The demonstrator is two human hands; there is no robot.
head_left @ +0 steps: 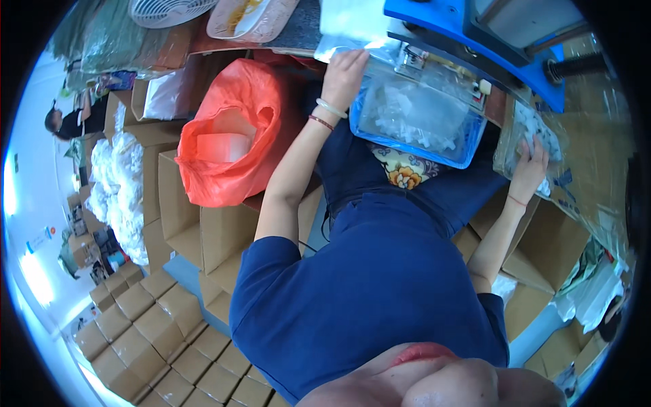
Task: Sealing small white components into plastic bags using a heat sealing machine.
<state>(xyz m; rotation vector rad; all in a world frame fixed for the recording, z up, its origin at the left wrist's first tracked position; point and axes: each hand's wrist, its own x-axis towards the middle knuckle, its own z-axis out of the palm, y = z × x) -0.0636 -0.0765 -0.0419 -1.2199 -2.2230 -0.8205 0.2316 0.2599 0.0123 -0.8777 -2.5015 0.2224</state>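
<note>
1. Touching clear plastic on the desk, the left hand bends its fingers; whether it grips cannot be told.
2. Right hand, open, touches the bag right of the blue tray.

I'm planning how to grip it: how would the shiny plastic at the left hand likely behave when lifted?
The shiny plastic would probably flop, as it looks thin and flat beside the left hand. It may slide easily, given its glossy surface.

Left hand on clear plastic, right hand at a bag of white pieces
</note>
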